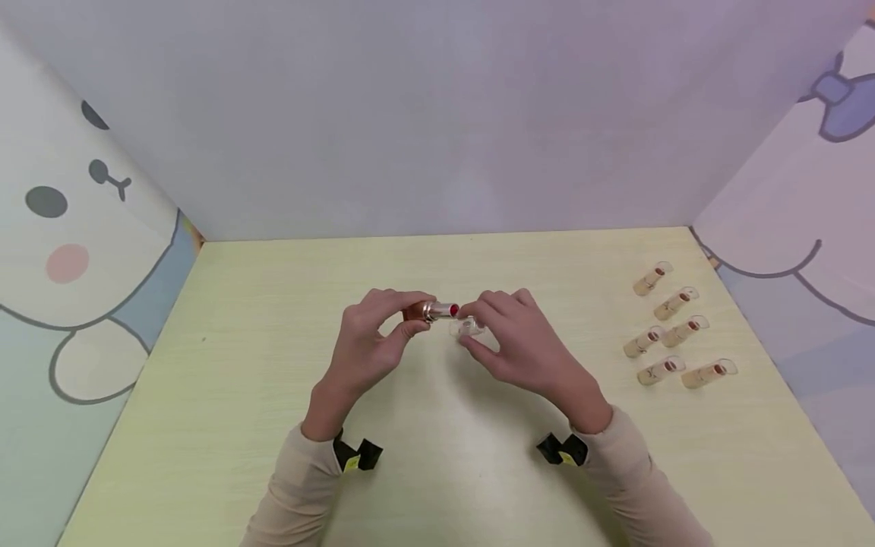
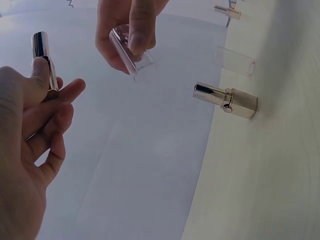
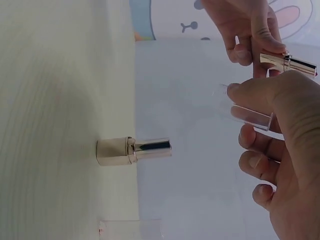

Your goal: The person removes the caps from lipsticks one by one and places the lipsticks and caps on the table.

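Note:
My left hand (image 1: 369,334) pinches a shiny gold lipstick (image 1: 440,310) between thumb and fingers, its red tip pointing right. My right hand (image 1: 516,338) holds a small clear cap (image 1: 467,327) just to the right of that tip, apart from it in the left wrist view. Both hands are raised above the table. Below them, another gold lipstick tube (image 2: 240,103) stands upright and uncapped on the table. Beside it stands a second clear cap (image 2: 233,61), reddish at its base. Both of these are hidden in the head view.
Several gold lipsticks with clear caps stand on the right part of the pale table (image 1: 273,289), one lipstick (image 1: 673,305) among them. A plain wall (image 1: 437,137) rises behind the table. Panels with cartoon figures flank both sides.

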`<state>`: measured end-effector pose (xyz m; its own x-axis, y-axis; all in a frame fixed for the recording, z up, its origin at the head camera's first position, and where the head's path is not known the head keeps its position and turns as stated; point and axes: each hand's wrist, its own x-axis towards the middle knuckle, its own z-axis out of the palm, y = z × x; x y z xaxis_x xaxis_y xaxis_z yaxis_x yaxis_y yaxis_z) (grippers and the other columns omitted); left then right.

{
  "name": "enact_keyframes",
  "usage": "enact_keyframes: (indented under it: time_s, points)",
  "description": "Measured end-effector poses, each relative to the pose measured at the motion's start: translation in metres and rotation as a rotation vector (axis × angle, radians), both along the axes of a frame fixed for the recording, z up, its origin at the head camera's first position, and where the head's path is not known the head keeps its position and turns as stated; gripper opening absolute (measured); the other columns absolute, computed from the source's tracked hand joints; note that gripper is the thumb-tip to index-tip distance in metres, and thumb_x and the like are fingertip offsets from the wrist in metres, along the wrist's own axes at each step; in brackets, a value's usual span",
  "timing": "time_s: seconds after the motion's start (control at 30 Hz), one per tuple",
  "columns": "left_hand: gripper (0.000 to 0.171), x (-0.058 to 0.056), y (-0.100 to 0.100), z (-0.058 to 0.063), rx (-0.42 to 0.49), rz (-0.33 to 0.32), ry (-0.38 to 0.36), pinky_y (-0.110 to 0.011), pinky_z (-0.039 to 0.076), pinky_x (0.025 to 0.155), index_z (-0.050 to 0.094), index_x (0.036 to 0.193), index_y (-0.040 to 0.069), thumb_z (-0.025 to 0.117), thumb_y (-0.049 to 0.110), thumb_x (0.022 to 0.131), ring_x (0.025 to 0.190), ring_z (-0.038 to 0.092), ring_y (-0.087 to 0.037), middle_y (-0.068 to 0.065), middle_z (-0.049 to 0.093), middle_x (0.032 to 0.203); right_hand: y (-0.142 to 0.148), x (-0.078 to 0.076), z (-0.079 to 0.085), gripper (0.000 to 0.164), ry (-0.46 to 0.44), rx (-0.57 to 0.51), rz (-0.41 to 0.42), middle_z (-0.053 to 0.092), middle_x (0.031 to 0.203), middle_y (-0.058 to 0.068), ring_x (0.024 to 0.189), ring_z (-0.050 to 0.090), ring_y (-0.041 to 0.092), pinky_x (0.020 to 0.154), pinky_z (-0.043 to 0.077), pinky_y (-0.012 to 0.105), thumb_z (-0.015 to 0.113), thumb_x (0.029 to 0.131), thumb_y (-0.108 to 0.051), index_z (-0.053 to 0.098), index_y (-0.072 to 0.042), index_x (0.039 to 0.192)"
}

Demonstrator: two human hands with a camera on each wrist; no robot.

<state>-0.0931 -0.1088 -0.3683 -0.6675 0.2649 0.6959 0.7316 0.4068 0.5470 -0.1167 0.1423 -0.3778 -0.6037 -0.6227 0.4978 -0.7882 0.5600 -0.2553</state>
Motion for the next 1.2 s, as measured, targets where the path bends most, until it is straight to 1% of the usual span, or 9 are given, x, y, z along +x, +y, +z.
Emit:
enact_keyframes:
  time_s: [0.13, 0.3, 0.43, 0.57, 0.7, 0.8, 0.9, 1.03, 1.2]
  points:
    - [0.029, -0.001, -0.002, -0.001, 0.004, 0.005, -0.02, -0.03, 0.051, 0.081, 0.076, 0.116, 0.01, 0.081, 0.019, 0.09, 0.081, 0.067, -0.01, 0.001, 0.078, 0.095, -0.011, -0.005, -0.002, 0.026, 0.026, 0.071, -0.033, 0.064, 0.094, -0.003, 0.086, 0.057, 0.017, 0.081, 0.036, 0.038, 0.081, 0.089, -0.025, 0.069, -0.016, 0.11]
    - [0.034, -0.001, -0.004, -0.001, 0.01, 0.026, -0.027, -0.029, 0.05, 0.079, 0.076, 0.115, 0.009, 0.085, 0.005, 0.083, 0.081, 0.066, -0.01, 0.001, 0.077, 0.095, -0.025, -0.012, -0.008, 0.025, -0.002, 0.175, -0.067, 0.063, 0.094, -0.005, 0.088, 0.05, 0.017, 0.084, 0.035, 0.039, 0.082, 0.089, -0.029, 0.07, -0.016, 0.107]
    - [0.032, -0.001, -0.006, 0.001, 0.011, 0.038, -0.019, -0.029, 0.05, 0.078, 0.076, 0.114, 0.009, 0.085, 0.006, 0.084, 0.082, 0.066, -0.011, 0.0, 0.077, 0.094, -0.036, -0.018, -0.014, 0.025, -0.013, 0.25, -0.082, 0.063, 0.095, -0.004, 0.091, 0.048, 0.019, 0.086, 0.035, 0.04, 0.082, 0.09, -0.032, 0.072, -0.015, 0.105]
    - [0.031, -0.001, -0.008, 0.003, 0.004, 0.046, -0.018, -0.03, 0.05, 0.078, 0.076, 0.114, 0.009, 0.084, 0.01, 0.085, 0.084, 0.066, -0.012, 0.0, 0.076, 0.094, -0.046, -0.022, -0.019, 0.025, -0.035, 0.285, -0.075, 0.065, 0.097, -0.002, 0.095, 0.049, 0.021, 0.087, 0.037, 0.041, 0.082, 0.089, -0.031, 0.074, -0.014, 0.105]
    - [0.033, -0.001, -0.008, 0.003, 0.001, 0.053, -0.02, -0.03, 0.049, 0.077, 0.076, 0.114, 0.008, 0.085, 0.006, 0.083, 0.085, 0.066, -0.013, -0.001, 0.077, 0.096, -0.057, -0.025, -0.024, 0.024, -0.08, 0.324, -0.055, 0.066, 0.09, -0.002, 0.095, 0.048, 0.022, 0.088, 0.037, 0.041, 0.081, 0.09, -0.03, 0.076, -0.015, 0.107]
    - [0.035, -0.001, -0.008, 0.003, 0.003, 0.055, -0.02, -0.03, 0.049, 0.077, 0.076, 0.114, 0.008, 0.085, 0.001, 0.081, 0.085, 0.067, -0.013, -0.002, 0.077, 0.097, -0.063, -0.026, -0.027, 0.02, -0.089, 0.356, -0.048, 0.063, 0.078, -0.004, 0.094, 0.048, 0.022, 0.088, 0.037, 0.041, 0.081, 0.09, -0.03, 0.075, -0.015, 0.102]
    - [0.037, -0.002, -0.008, 0.004, 0.007, 0.053, -0.023, -0.03, 0.049, 0.078, 0.076, 0.114, 0.008, 0.086, -0.002, 0.08, 0.084, 0.067, -0.013, -0.002, 0.078, 0.098, -0.067, -0.026, -0.029, 0.01, -0.084, 0.362, -0.043, 0.059, 0.07, -0.004, 0.096, 0.051, 0.024, 0.089, 0.038, 0.041, 0.078, 0.091, -0.024, 0.073, -0.016, 0.094]
    - [0.038, -0.002, -0.009, 0.005, 0.012, 0.047, -0.024, -0.031, 0.05, 0.078, 0.076, 0.114, 0.008, 0.085, -0.004, 0.079, 0.084, 0.067, -0.013, -0.003, 0.078, 0.1, -0.071, -0.027, -0.032, 0.003, -0.074, 0.374, -0.038, 0.061, 0.073, -0.003, 0.097, 0.054, 0.025, 0.089, 0.04, 0.042, 0.071, 0.089, -0.014, 0.069, -0.016, 0.092]
    - [0.036, -0.001, -0.009, 0.004, 0.008, 0.049, -0.029, -0.031, 0.049, 0.078, 0.076, 0.114, 0.008, 0.085, -0.002, 0.08, 0.084, 0.066, -0.012, -0.002, 0.077, 0.098, -0.073, -0.027, -0.035, 0.01, -0.074, 0.407, -0.04, 0.059, 0.074, -0.003, 0.088, 0.056, 0.024, 0.087, 0.039, 0.043, 0.07, 0.088, -0.014, 0.062, -0.017, 0.083]
